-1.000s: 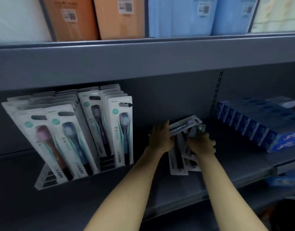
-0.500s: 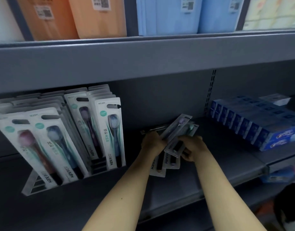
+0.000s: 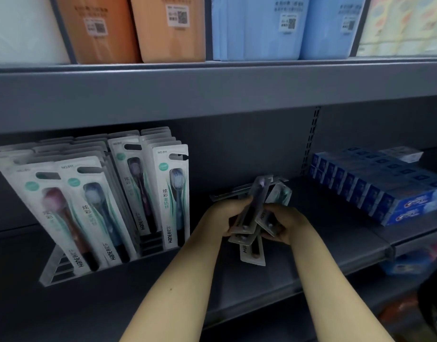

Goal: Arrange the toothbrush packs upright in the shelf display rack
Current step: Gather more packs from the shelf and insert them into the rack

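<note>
A clear plastic display rack (image 3: 55,267) stands on the grey shelf at the left, filled with several white toothbrush packs (image 3: 170,193) leaning upright in rows. To the right of it, both my hands hold a loose bundle of toothbrush packs (image 3: 253,213) just above the shelf. My left hand (image 3: 224,213) grips the bundle from the left and my right hand (image 3: 284,223) grips it from the right. One pack (image 3: 253,253) hangs lower out of the bundle, and the packs' tops fan out behind my fingers.
Blue toothpaste boxes (image 3: 385,188) are stacked on the right of the shelf (image 3: 335,248). The upper shelf (image 3: 212,90) carries orange, blue and white packages close overhead. A perforated upright (image 3: 311,139) runs down the back panel.
The camera view has shifted, so the rack sits further right in the frame. My hands have drawn the bundle closer together, and its packs now stand steeper.
</note>
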### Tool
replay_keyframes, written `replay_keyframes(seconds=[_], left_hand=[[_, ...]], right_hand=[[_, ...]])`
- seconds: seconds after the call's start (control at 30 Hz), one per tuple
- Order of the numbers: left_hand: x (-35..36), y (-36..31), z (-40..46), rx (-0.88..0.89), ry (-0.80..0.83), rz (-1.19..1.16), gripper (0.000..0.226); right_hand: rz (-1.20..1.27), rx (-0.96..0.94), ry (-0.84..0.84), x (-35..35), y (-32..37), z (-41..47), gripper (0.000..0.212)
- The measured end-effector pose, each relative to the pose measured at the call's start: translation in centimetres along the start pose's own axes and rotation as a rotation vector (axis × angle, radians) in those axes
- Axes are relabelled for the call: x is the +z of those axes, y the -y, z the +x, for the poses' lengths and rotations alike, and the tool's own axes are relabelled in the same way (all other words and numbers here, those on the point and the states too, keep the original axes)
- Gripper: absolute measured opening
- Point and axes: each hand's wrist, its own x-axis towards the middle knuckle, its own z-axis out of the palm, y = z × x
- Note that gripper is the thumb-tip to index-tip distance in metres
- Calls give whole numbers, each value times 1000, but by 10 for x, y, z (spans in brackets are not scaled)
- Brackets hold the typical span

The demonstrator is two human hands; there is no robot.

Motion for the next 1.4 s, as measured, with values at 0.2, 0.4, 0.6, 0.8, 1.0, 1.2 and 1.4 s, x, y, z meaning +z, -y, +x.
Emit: replay_keyframes(seconds=[0.2,0.4,0.6,0.8,1.0,1.2,1.4], left_hand=[[4,8,-21,108,-1,1,46],[-1,8,-37,99,8,37,51],[-6,6,-43,158,-113,133,52],[-7,-7,-62,247,-128,201,47],[-7,-14,-79,272,-106,193,35],[-2,3,-80,533,-33,85,31],[15,41,-87,766,13,-170,37]], right_hand=[[20,-15,-14,6,-8,-10,36],[124,-78,-81,14,-12,-19,27],[132,-115,-92,16,-3,-28,29],[-151,-287,-274,8,2,-18,53],[-208,-357,-351,-3,9,-18,57],[183,-229,-193,-4,8,-27,63],[429,-392,-181,0,3,-35,51]])
